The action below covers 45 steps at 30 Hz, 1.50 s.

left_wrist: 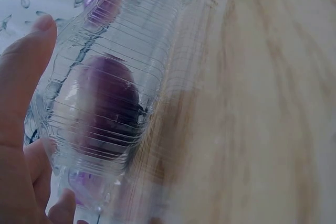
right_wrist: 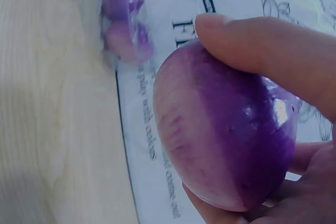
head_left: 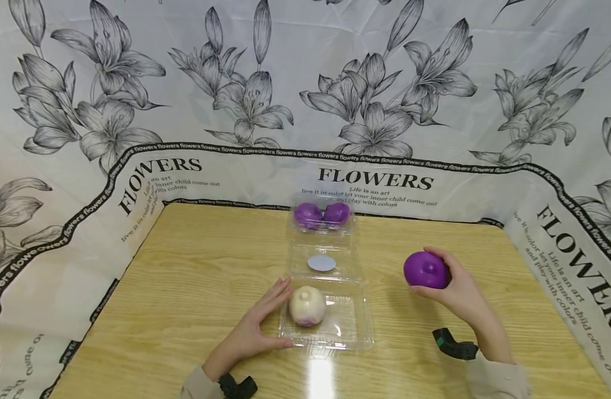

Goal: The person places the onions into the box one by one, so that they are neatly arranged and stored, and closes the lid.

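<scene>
Right hand (head_left: 460, 292) around purple turnip (head_left: 424, 270)

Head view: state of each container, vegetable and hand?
Front clear plastic clamshell container: lid open.
Round white vegetable: resting in that container.
Rear clear plastic container: holds two round purple vegetables; closure unclear.
Single round purple vegetable: raised above table.
Right hand: gripping it.
Left hand: spread at front container's left edge.
</scene>
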### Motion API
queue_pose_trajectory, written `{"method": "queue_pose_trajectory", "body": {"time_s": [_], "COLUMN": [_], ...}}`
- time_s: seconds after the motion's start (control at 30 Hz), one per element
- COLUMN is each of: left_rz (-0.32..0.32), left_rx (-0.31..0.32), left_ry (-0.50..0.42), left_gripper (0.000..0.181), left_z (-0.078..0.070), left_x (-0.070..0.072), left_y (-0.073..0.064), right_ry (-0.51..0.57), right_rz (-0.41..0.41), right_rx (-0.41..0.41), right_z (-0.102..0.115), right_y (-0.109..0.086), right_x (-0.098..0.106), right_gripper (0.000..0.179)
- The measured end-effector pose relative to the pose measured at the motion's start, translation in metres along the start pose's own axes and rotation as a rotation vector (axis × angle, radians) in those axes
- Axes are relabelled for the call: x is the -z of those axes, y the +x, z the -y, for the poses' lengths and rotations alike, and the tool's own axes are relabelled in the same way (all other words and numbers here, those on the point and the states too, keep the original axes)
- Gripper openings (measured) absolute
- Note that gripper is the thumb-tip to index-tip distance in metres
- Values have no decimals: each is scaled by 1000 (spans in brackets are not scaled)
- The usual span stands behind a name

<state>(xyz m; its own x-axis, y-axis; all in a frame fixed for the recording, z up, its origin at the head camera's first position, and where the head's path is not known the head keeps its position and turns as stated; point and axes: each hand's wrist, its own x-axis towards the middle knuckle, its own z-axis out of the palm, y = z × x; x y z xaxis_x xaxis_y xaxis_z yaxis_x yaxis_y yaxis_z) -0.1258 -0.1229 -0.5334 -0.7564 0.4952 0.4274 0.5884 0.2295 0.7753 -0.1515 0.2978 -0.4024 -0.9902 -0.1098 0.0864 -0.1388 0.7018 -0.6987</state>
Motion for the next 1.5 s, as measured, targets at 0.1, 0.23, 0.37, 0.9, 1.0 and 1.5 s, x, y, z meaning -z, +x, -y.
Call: {"method": "queue_pose_trajectory", "body": {"time_s": [0.1, 0.23, 0.37, 0.9, 1.0, 1.5], "left_rz": [1, 4, 5, -1, 0, 0], "left_rx": [1, 6, 7, 6, 5, -18], "left_ry": [4, -5, -9, -12, -8, -25], "left_gripper": [95, 96, 96, 97, 97, 97], "left_z": [1, 0, -2, -1, 0, 2], "left_x": [0, 0, 0, 0, 0, -2], "left_y": [0, -1, -1, 0, 0, -2], "right_ry": [18, 16, 25, -14, -47, -335], "right_rz": [-9, -34, -42, 120, 147, 138], "right_rx": [51, 129, 195, 306, 317, 349], "right_z": [15, 32, 48, 69, 69, 71], "right_y": [3, 4, 3, -8, -11, -22], "right_x": [-8, -20, -32, -85, -94, -126], "right_gripper": [90, 87, 86, 85, 85, 84]}}
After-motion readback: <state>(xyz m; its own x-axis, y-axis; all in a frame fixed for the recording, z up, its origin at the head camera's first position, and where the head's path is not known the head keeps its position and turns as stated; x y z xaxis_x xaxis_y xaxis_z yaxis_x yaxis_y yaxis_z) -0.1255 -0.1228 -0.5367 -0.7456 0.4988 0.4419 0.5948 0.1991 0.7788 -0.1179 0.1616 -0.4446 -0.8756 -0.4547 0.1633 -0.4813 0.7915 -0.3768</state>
